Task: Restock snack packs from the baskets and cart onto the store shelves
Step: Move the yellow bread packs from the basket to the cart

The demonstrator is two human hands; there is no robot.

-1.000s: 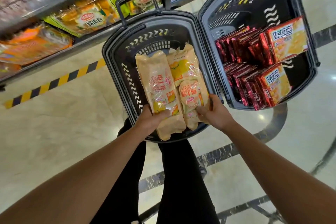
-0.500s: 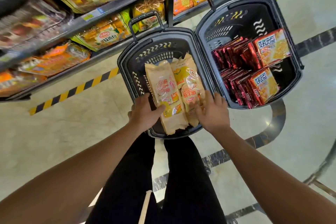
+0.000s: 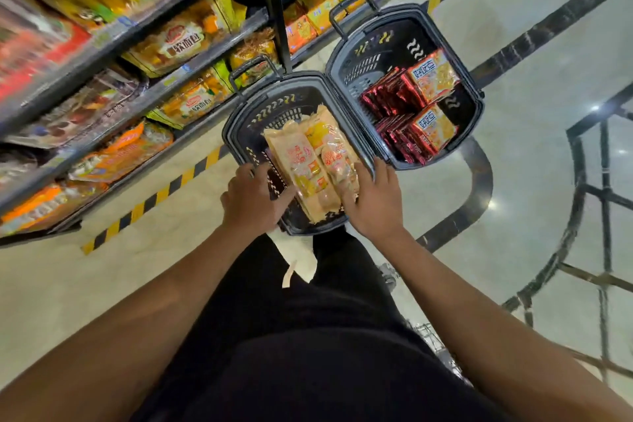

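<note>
In the near black plastic basket [image 3: 239, 120], both hands grip the soft tan snack packs [image 3: 310, 164]: left hand [image 3: 251, 199] curled under one side, right hand [image 3: 371, 200] wrapped round the other, probably to lift them together toward the left shelves [image 3: 137, 103].

The person wore black trousers [image 3: 342, 312], plain and unmarked, covering both legs [image 3: 260, 284] down to the lower body. Both forearms were bare, with no sleeves in view; no watch, ring or band was seen on the left hand [image 3: 251, 197] or the right hand [image 3: 371, 200]. The fingers [image 3: 380, 166] were ungloved. Footwear could not be made out.
</note>
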